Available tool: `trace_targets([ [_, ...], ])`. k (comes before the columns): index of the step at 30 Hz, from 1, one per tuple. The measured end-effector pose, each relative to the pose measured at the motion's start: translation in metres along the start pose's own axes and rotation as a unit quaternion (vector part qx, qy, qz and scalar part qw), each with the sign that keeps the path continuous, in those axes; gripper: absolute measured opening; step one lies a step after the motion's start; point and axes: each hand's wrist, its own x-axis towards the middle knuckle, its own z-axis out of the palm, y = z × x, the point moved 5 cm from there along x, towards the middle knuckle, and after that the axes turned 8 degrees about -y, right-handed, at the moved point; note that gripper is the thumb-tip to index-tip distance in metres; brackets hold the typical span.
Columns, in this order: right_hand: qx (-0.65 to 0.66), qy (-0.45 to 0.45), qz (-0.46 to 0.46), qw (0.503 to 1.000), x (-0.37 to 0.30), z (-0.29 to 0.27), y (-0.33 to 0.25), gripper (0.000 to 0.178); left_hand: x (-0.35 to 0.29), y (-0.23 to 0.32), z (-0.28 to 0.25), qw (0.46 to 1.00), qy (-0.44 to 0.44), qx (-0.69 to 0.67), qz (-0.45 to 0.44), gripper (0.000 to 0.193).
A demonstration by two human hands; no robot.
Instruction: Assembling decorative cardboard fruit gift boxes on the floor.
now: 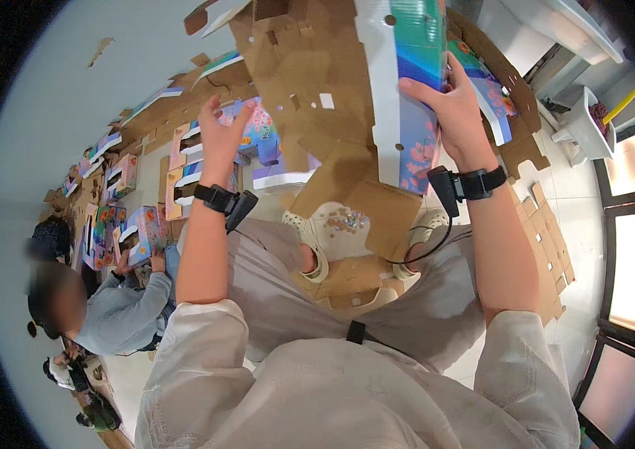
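A large, partly folded cardboard box (317,82) stands upright in front of me, its plain brown inside toward me. Its right side panel is printed in green, blue and purple with pink flowers. My right hand (458,116) grips that panel, thumb on the near face and fingers round the outer side. My left hand (224,135) is raised near the box's left edge, its fingers bent and apart with nothing between them. Behind the left hand lies a pink and blue printed carton (257,127). Loose brown flaps (396,217) hang at the box's lower end.
To the left, a seated person (123,314) handles a printed carton (141,232) among several others. Flat cardboard sheets (546,247) lie on the floor at right, near a white tub (587,127). Small cardboard scraps (344,218) are scattered between my feet.
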Motion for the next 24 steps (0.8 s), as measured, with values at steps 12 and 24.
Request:
trace_targets([
  [12,0.056,-0.066,0.137,0.987,-0.010,-0.036,-0.006,0.057,0.003,0.001,-0.043,0.921,-0.020,-0.386,-0.047,0.034],
  [24,-0.054,0.014,0.012,0.998,0.012,-0.045,0.062,0.114,-0.016,0.051,-0.045,0.948,-0.022,-0.306,0.082,0.030],
])
